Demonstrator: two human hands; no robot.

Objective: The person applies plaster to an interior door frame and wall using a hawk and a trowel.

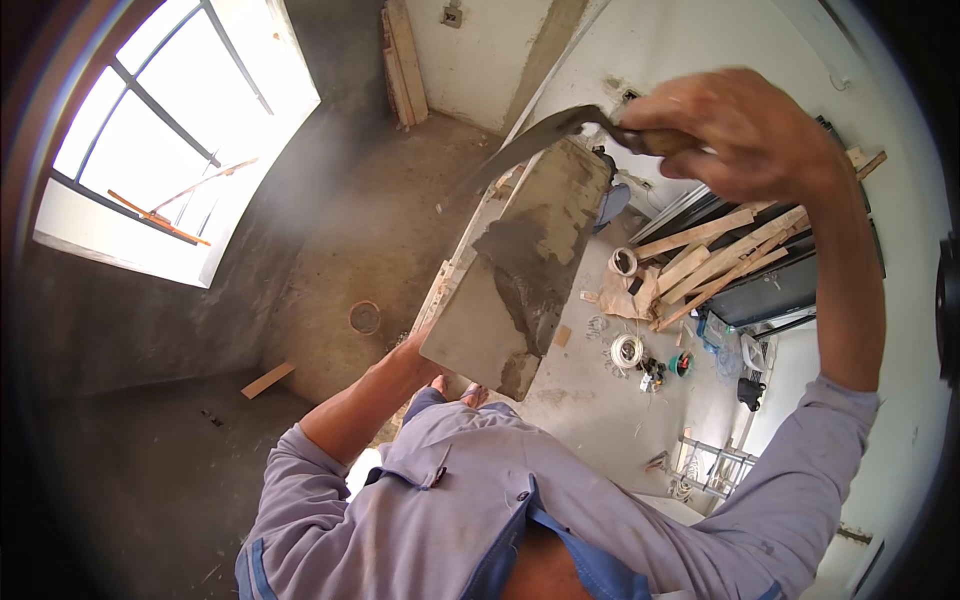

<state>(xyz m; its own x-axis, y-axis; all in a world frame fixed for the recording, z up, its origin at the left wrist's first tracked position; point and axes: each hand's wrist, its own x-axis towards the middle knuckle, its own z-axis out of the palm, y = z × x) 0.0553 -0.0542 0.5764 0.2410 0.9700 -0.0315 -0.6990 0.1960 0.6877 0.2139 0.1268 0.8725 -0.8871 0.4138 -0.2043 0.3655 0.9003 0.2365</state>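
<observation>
Mortar (510, 245), dark and damp-looking, could slump if struck hard.
My right hand (715, 135) clenches a brown-handled metal trowel (560, 125); my left hand (410, 357) meets the grey rectangular slab (475, 325), grip unclear.

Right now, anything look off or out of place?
Somewhat: dark mortar-like patches cover the grey slab unevenly, leaving a ragged look. At right, loose planks lie crisscrossed near a white coil on the cluttered floor.

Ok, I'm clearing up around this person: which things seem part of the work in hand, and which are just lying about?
Likely in use:
- trowel, in the right hand
- grey slab, left hand at its edge
- dark mortar on it

Apparently lying about:
- timber pieces
- white coil
- short plank
</observation>
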